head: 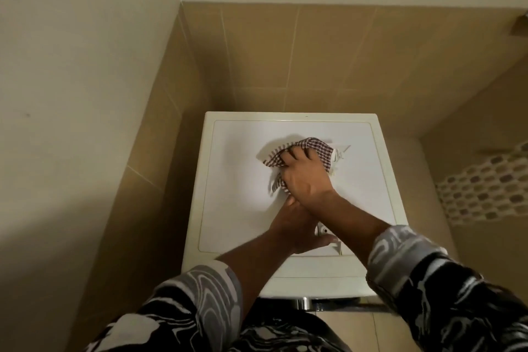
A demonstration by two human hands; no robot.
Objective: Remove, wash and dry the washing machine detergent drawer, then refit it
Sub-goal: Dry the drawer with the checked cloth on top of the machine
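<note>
Both grips are busy: the right grip is bunched round a red-and-white checked cotton cloth, pushing it into the white plastic detergent drawer. The drawer lies lengthways on the white top surface of the washing machine, and the left grip clasps its near end. I'd judge the drawer light, rigid and thin-walled, slick while damp, with partitions that could crack under hard pressing. It is best held by the thicker front panel or long side walls, not the inner dividers
</note>
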